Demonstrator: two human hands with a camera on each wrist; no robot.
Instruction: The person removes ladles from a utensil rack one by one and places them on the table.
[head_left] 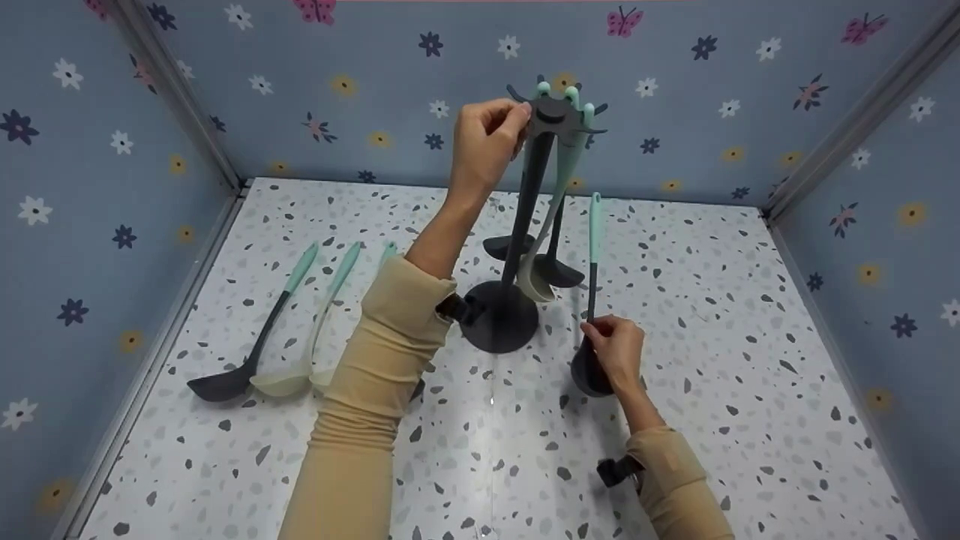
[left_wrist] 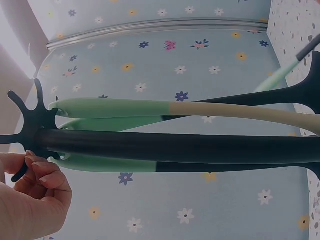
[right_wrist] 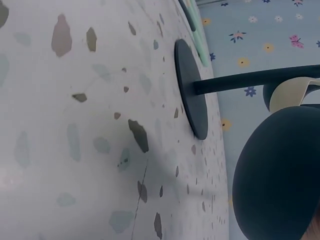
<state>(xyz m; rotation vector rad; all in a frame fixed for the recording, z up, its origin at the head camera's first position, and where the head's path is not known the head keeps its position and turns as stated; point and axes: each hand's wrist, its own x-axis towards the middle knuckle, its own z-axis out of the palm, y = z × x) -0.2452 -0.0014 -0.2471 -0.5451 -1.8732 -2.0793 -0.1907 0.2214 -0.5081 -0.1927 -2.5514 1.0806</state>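
A black utensil stand [head_left: 529, 195] rises from a round base, with a ring of hooks on top. My left hand [head_left: 484, 146] pinches one hook at the top's left side; the left wrist view shows the fingertips on that hook [left_wrist: 20, 172]. Three utensils with mint handles hang from the stand: a cream ladle [head_left: 537, 281] and two with black heads [head_left: 562, 273]. Right of the stand, my right hand [head_left: 619, 349] grips a black ladle with a mint handle [head_left: 595, 232] low on its shaft, handle upward. Its rounded bowl [right_wrist: 280, 170] fills the right wrist view's right side.
On the speckled table [head_left: 735, 420], a black ladle [head_left: 232, 382] and a cream ladle [head_left: 289, 381] lie at the left. More utensils beside them are partly hidden by my left sleeve [head_left: 375, 360]. Flower-patterned panels [head_left: 675, 97] enclose the back and sides.
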